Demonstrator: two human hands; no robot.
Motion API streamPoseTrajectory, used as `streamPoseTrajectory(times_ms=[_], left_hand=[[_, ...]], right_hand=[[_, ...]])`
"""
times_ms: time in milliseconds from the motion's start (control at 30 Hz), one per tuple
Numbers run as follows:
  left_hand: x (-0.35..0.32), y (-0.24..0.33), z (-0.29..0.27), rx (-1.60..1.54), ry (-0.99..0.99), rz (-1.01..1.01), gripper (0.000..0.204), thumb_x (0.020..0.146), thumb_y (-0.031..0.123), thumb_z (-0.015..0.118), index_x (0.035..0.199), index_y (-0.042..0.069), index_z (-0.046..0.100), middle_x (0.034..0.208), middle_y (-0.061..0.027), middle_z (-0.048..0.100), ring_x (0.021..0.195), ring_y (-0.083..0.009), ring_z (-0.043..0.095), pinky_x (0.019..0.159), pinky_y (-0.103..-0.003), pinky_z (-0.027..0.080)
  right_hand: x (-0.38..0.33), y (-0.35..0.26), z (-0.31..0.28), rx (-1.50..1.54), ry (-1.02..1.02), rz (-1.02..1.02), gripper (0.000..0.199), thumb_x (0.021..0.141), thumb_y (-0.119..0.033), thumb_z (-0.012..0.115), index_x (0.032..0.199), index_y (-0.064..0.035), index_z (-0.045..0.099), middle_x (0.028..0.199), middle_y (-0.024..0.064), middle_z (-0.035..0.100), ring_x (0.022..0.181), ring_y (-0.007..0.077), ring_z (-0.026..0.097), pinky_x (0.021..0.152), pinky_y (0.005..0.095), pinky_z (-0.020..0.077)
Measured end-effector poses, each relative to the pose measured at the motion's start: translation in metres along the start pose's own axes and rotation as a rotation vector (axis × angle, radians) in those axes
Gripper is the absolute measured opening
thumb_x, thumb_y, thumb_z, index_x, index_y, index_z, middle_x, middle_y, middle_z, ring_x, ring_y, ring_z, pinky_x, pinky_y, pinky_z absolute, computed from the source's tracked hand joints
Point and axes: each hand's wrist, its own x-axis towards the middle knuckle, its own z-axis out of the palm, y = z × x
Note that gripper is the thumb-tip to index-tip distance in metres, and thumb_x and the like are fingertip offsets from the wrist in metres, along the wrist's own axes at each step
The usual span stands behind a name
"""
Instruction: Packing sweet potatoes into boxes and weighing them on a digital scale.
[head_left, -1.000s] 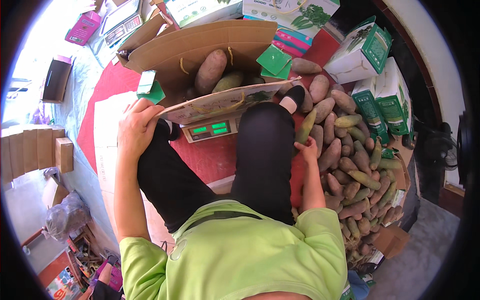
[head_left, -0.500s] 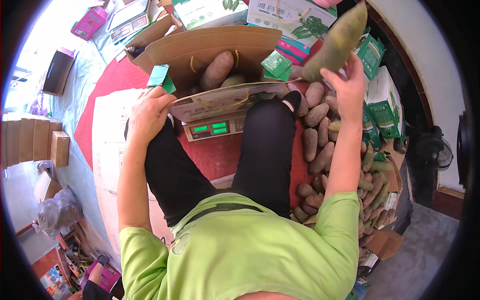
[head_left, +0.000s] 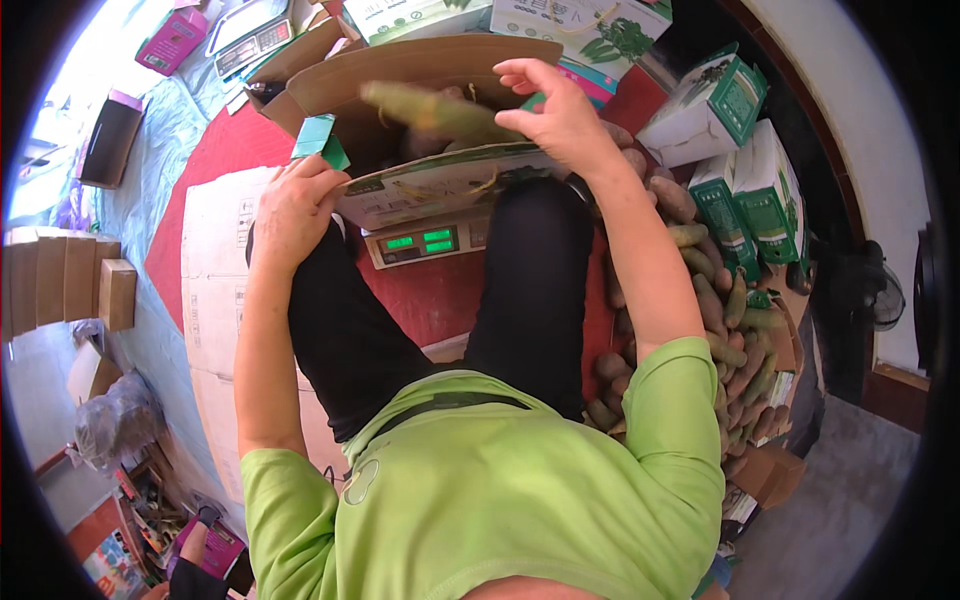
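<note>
A person in a lime-green shirt [head_left: 500, 490] and black trousers sits on a red floor mat [head_left: 440, 300] over an open brown cardboard box [head_left: 440, 70], which rests on a digital scale [head_left: 425, 243] with a green lit display between the knees. The box's near flap is white with green print and a looped string handle. To the person's right lies a long heap of sweet potatoes [head_left: 720, 320], elongated, dull brown to greenish and rough-skinned, running back along the leg. Behind the heap stand white-and-green cartons [head_left: 745, 150] with leaf pictures; flattened pale cardboard [head_left: 215, 300] lies to the left on a light blue sheet. The right hand [head_left: 560, 115] reaches over the box with its grip closed around one long, greenish sweet potato [head_left: 430, 110], held level just above the opening. The left hand [head_left: 295, 205] rests on the box's near left corner, fingers curled over the edge beside a small green tab [head_left: 320, 140].
</note>
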Motion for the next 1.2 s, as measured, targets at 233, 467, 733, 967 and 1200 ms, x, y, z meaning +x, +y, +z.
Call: streamPoseTrajectory(times_ms=[233,467,733,967,1200], left_hand=[[0.003,-0.001,0.003,-0.017,-0.009,-0.057,0.011,0.081,0.008,0.063,0.092,0.006,0.067,0.087,-0.0096,0.061,0.085,-0.0322,0.06,0.074,-0.039,0.047],[0.004,-0.005,0.007,-0.065,-0.022,-0.067,0.016,0.083,0.008,0.065,0.098,0.003,0.065,0.089,-0.0108,0.062,0.083,-0.0293,0.062,0.072,-0.035,0.047],[0.004,-0.011,0.017,-0.033,0.071,0.062,0.021,0.085,0.004,0.064,0.106,0.003,0.065,0.096,-0.0089,0.064,0.088,-0.0222,0.063,0.078,-0.032,0.048],[0.002,-0.01,0.014,-0.043,0.142,-0.015,0.028,0.083,0.005,0.068,0.112,0.007,0.066,0.098,-0.0077,0.065,0.087,-0.0189,0.062,0.078,-0.032,0.048],[0.002,-0.02,0.019,-0.034,0.138,0.01,0.028,0.085,0.006,0.067,0.113,0.006,0.066,0.1,-0.0073,0.065,0.089,-0.0184,0.062,0.078,-0.03,0.048]], right_hand=[[-0.071,0.044,-0.038,0.315,0.583,0.087,0.021,0.082,-0.003,0.066,0.104,-0.0021,0.064,0.089,0.0014,0.066,0.08,0.0074,0.06,0.072,0.0226,0.0496],[-0.223,0.117,0.005,0.018,0.417,0.539,0.019,0.081,-0.005,0.067,0.099,-0.0022,0.063,0.092,0.0114,0.069,0.087,0.0193,0.065,0.079,0.0318,0.0508],[-0.385,0.169,0.091,-0.049,0.052,1.087,0.023,0.076,-0.013,0.067,0.098,-0.0062,0.066,0.089,0.0117,0.069,0.086,0.0255,0.066,0.077,0.0347,0.0507],[-0.437,0.187,0.088,-0.067,0.099,1.195,0.023,0.075,-0.013,0.068,0.097,-0.0059,0.066,0.087,0.0131,0.069,0.084,0.0248,0.067,0.076,0.0349,0.0516],[-0.471,0.183,0.034,-0.297,0.374,1.31,0.02,0.077,-0.014,0.067,0.096,-0.0082,0.068,0.086,0.0152,0.069,0.084,0.0289,0.067,0.076,0.0363,0.052]])
